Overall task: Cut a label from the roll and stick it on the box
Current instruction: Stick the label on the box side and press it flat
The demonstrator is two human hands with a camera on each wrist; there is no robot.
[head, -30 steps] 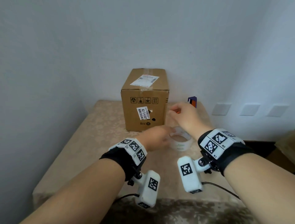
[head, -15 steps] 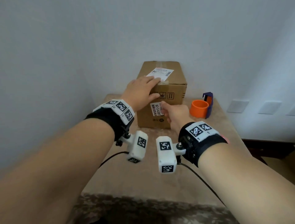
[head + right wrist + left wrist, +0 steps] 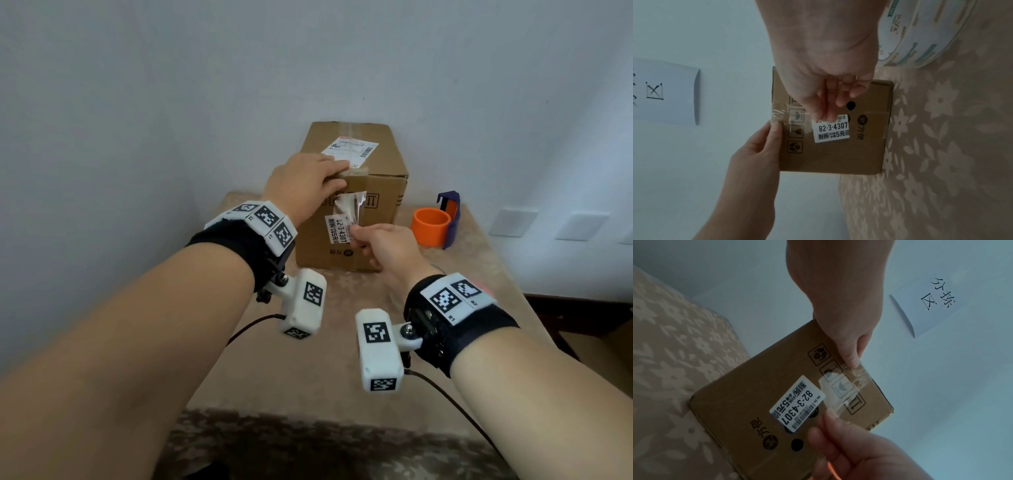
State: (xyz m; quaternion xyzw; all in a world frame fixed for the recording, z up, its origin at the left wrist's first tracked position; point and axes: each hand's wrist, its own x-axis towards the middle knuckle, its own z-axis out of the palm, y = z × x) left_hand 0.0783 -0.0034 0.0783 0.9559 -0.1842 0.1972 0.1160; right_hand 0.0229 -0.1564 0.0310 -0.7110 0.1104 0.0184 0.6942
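Both arms (image 3: 164, 308) outstretched, left hand (image 3: 308, 181) flat on box (image 3: 383, 164) (right hand (image 3: 387, 246) pinching tape (image 3: 351, 205))

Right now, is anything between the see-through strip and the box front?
Nothing visible. The left hand presses the top of the clear strip to the box; the right hand pinches its bottom. Behind its lower end lies only the white sticker, already stuck on.

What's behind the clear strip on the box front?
Through the clear strip the box's handling symbols show. The right hand covers its lower end; the left hand, its top.
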